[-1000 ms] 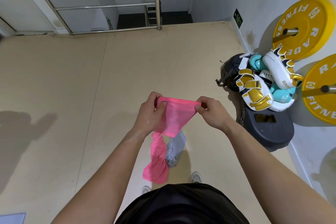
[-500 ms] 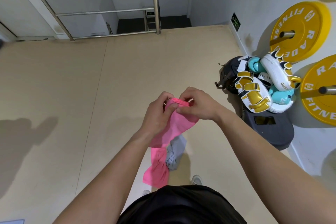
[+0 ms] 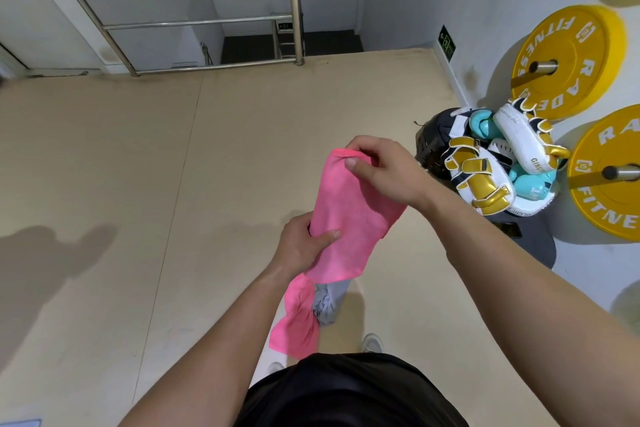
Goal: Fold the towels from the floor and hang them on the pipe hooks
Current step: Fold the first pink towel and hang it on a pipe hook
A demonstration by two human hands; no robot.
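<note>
Left hand [image 3: 302, 251] slid down the pink towel [image 3: 349, 218], gripping its middle; right hand [image 3: 385, 173] pinched the folded top edge.

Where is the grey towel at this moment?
In the head view, the grey towel hangs low in the centre, just under the folded pink towel, right of another hanging pink towel.

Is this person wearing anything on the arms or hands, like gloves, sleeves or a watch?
No. The left hand and right hand are bare: no gloves, and no rings that I can see. Both forearms are uncovered, with no sleeves, watch or wristband in view. Lower down, a black garment and light shoes show.
</note>
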